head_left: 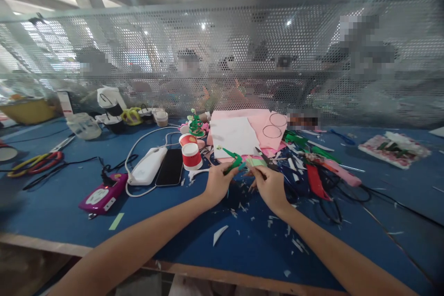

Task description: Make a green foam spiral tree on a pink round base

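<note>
My left hand [218, 181] is closed in a pinch on a green paper stem [231, 157] with a small white tip, held just above the blue table [69, 203]. My right hand [269, 184] is closed too, its fingers pinching a small pale green paper piece [255, 163] that meets the stem. Both hands hover near the table's middle, over scattered paper scraps. Pink and white paper sheets [243, 134] lie right behind the hands.
Left of the hands stand two red-and-white cups [190, 153], a black phone [170, 167], a white power bank [147, 166] and a purple device [103, 193]. Scissors and cables [329, 189] lie at right. A perforated metal screen [222, 55] closes the back, with people behind it.
</note>
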The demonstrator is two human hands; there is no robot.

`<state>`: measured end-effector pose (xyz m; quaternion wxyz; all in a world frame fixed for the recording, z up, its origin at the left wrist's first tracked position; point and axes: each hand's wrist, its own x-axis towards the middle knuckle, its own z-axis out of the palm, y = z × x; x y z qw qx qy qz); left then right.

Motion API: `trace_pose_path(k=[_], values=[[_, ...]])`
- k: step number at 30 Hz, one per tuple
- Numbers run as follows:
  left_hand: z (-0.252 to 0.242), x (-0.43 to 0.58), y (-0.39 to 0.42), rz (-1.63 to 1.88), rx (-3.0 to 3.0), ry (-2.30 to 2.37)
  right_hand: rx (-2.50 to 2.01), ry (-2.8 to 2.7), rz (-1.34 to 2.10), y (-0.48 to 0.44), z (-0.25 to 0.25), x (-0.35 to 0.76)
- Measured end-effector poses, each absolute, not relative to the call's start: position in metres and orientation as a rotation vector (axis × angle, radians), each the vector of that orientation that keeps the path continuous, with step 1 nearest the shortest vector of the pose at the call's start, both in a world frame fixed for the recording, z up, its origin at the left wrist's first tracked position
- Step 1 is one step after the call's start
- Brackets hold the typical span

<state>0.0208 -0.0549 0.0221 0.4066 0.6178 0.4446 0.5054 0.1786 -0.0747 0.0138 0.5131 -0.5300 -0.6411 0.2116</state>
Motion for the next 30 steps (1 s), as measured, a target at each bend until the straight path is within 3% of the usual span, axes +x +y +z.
trace_pose_path(k=[10, 15, 20, 30], values=[[0.03, 0.017, -0.063, 1.226, 1.826, 1.098, -1.297, -1.758, -0.207, -0.068, 0.013, 0.197], [0.035, 0.008, -0.058, 1.266, 2.185, 1.366, -1.209, -1.805, -0.573, -0.069, 0.017, 0.2], [0.04, 0.004, -0.053, 1.04, 2.4, 1.551, -1.09, -1.73, -0.897, -0.065, 0.019, 0.205], [0.047, 0.016, -0.05, 1.023, 1.044, 0.834, -0.93, -1.695, -0.892, -0.064, 0.019, 0.203]])
